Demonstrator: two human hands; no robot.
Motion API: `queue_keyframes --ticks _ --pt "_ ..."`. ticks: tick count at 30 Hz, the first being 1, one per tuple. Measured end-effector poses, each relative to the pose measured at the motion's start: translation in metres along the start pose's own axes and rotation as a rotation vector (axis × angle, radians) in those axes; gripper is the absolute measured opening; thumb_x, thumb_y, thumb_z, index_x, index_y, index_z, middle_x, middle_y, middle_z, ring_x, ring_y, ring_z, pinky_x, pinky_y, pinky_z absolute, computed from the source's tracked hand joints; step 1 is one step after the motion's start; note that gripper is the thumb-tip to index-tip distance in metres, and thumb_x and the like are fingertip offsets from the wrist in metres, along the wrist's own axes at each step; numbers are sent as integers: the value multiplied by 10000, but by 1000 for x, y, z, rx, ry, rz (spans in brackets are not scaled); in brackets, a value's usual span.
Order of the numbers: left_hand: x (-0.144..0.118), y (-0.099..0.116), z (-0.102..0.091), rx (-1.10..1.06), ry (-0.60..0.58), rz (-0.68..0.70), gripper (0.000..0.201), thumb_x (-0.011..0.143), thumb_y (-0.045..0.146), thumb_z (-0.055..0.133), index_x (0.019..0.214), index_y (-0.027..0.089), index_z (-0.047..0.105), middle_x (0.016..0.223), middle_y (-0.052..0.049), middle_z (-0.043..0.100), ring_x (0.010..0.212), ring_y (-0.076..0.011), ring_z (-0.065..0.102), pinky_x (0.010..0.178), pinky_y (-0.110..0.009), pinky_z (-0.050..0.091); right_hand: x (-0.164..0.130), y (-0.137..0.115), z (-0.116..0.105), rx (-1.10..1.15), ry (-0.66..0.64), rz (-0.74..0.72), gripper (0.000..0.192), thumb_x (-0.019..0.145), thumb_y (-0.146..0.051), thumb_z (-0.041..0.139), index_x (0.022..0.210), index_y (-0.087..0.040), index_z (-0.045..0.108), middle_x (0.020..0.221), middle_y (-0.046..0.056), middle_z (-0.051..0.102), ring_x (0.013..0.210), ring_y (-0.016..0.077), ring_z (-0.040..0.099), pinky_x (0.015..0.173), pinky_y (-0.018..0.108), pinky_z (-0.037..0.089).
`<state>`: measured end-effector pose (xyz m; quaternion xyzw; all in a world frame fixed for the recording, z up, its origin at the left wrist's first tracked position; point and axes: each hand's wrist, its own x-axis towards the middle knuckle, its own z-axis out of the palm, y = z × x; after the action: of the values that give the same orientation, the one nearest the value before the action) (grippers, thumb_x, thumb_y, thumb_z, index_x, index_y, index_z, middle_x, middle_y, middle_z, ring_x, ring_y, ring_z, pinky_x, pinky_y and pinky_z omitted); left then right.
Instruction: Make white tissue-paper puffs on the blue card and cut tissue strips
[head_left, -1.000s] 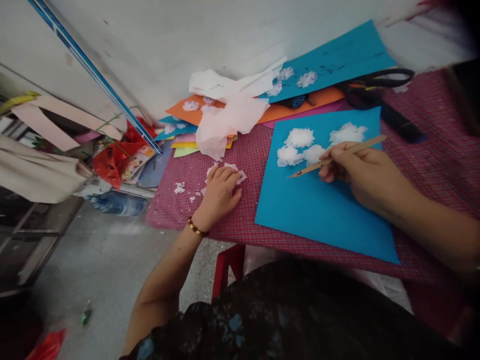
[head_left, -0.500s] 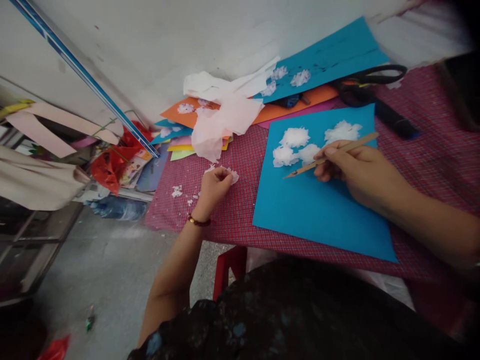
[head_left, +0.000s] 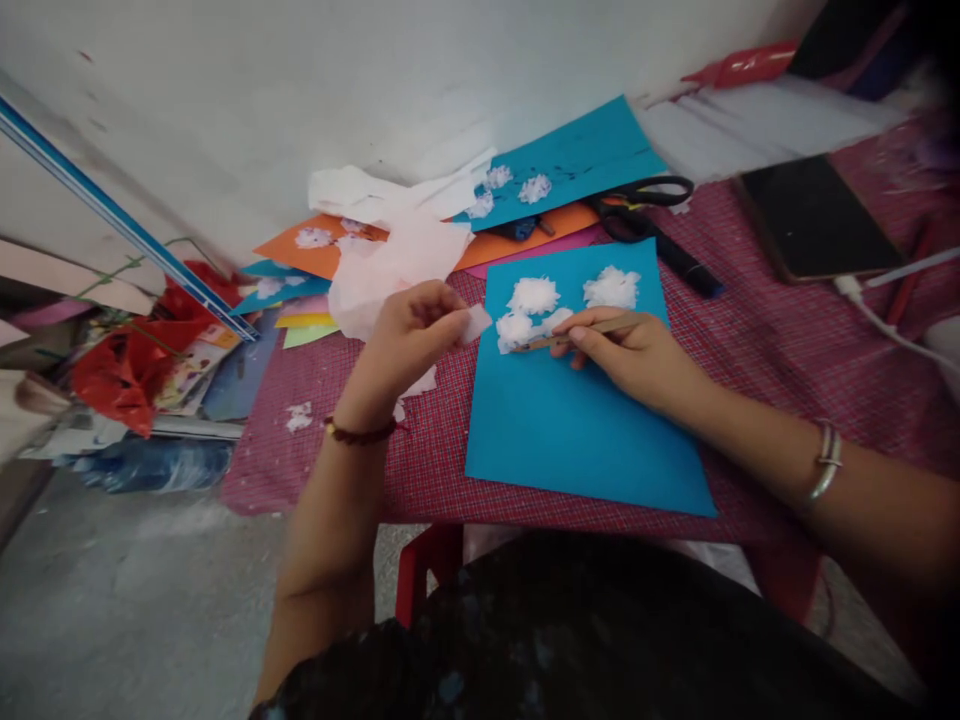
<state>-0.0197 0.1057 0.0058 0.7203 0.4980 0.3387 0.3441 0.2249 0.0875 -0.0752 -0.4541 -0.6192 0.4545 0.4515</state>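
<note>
**Tissue scrap and stick at blue sheet**

Left hand (head_left: 409, 335): raised above tabletop (head_left: 757, 340), fingers pinched on small white tissue scrap (head_left: 475, 322), just off sheet's 9 o'clock edge. Right hand (head_left: 637, 350): resting on blue paper sheet (head_left: 577, 430), fingers closed on thin wooden stick (head_left: 577, 334), tip beside white tissue tufts (head_left: 534, 296) at sheet's 12 o'clock end. Black scissors (head_left: 637, 200) at 1 o'clock beyond sheet; dark tablet (head_left: 817, 215) at 2 o'clock; crumpled pink tissue (head_left: 390, 265) at 10 o'clock.

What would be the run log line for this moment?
left hand: pinches tissue piece | right hand: holds wooden stick | blue paper
</note>
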Motion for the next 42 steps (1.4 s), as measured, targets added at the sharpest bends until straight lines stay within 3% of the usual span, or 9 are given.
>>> queue_keyframes --ticks 4,8,12,15,18,23,28,36,42 --pt "18 -27 23 -198 -191 -76 86 847 231 603 774 195 575 636 9 599 519 -91 576 509 -242 488 -1 1 1 -8 34 5 149 901 -297 580 911 -259 724 902 28 749 613 138 632 640 340 555" --pt "17 -56 20 -225 -279 -189 91 817 280 663 796 202 622 659 -3 631 516 -81 562 508 -234 492 -1 -1 1 -22 67 30 157 915 -292 574 912 -275 730 928 21 756 625 133 640 674 339 571" --pt "14 -67 18 -134 -366 -140 107 790 293 688 827 195 706 773 -33 698 624 -104 590 581 -250 506 0 -2 1 -19 73 55 149 916 -339 597 893 -280 732 924 26 753 606 135 635 662 351 569" --pt "16 -67 29 -56 -318 -61 115 799 263 668 863 190 729 804 -30 694 673 -111 588 594 -248 470 1 -1 1 -12 71 52 148 913 -357 606 889 -277 728 902 24 750 593 133 630 640 343 556" --pt "18 -65 46 53 -186 -25 129 776 178 658 897 174 703 735 -7 639 634 -102 549 570 -241 428 1 1 1 2 73 42 160 915 -352 600 907 -249 722 901 33 749 596 130 630 635 332 545" --pt "19 -64 62 90 -51 -2 152 726 75 640 845 168 620 728 17 602 649 -94 542 626 -241 453 -3 0 1 115 131 7 182 922 -401 583 915 -247 679 836 23 740 633 148 654 639 330 546" --pt "20 -69 63 37 -37 -8 158 713 68 643 814 177 591 720 20 593 657 -99 549 631 -243 462 -9 -3 3 -10 68 -18 205 927 -444 572 904 -264 666 838 29 730 694 176 662 696 361 553" --pt "24 -71 58 -29 -97 7 57 782 119 573 781 175 583 731 0 595 677 -112 556 630 -248 460 -16 6 3 -252 -74 -139 233 995 -384 474 1053 -298 682 970 27 724 772 189 674 709 374 558" --pt "23 -72 58 -113 -54 -63 153 823 75 442 774 180 541 789 -23 609 686 -113 578 643 -255 489 -20 9 4 -493 -140 -367 241 998 -306 462 1097 -303 681 1118 40 733 1012 235 689 869 427 559"
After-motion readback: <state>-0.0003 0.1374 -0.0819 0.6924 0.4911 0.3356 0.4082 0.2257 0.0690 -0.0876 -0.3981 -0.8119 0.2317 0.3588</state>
